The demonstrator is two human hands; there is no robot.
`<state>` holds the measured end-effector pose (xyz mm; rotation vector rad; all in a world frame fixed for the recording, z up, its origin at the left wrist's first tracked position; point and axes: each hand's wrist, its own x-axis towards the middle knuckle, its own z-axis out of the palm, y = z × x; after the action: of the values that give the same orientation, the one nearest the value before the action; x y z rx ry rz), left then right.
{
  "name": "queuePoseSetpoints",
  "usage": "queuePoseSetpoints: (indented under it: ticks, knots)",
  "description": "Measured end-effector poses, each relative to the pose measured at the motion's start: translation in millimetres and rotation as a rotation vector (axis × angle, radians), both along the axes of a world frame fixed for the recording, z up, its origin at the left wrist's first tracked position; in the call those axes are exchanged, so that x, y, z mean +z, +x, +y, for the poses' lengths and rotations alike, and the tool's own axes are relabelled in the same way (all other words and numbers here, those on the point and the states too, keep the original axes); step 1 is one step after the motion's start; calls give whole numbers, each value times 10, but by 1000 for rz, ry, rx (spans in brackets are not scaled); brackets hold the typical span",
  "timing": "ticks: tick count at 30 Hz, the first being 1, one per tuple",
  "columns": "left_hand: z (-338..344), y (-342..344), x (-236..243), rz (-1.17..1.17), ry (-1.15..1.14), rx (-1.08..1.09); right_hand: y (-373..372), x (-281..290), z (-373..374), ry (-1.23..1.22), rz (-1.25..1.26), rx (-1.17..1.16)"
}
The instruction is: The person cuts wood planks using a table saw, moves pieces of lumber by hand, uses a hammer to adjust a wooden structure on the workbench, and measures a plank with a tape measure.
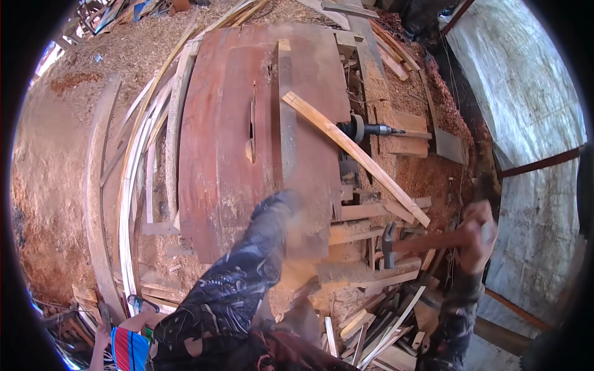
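My right hand (480,236), at the right, is closed around the wooden handle of a claw hammer (421,243). The hammer's dark head points left, over wood pieces beside the board. A limb in dark patterned cloth (232,272), like my right sleeve, stretches over the near part of a large reddish-brown board (213,123). Its far end is blurred, and my left hand's fingers cannot be made out. On the board lies a long narrow batten (288,123). A lighter wooden strip (356,156) slants across it toward the hammer.
A power tool (371,129) with a black body lies right of the board. Long thin strips (136,167) and a plank (99,185) lie at the left. Offcuts (390,331) are heaped near me. Pale sheeting (526,80) stands at the right. Another person's striped clothing (130,349) shows lower left.
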<state>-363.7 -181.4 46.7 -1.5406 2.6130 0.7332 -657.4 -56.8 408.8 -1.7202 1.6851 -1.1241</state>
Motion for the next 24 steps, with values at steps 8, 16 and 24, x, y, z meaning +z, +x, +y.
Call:
queuePoseSetpoints:
  ticks: [8,16,24]
  knots:
    - [-55,78,-202,254,-146,-53,1249,-947,-2647,169,-1166,-37]
    - [-74,90,-321,33,-62,-217,2109,-1652,-4279,143,-1081,-32]
    - [-109,149,-217,61,-37,-195,2288,-1685,-4495,288,-866,-45]
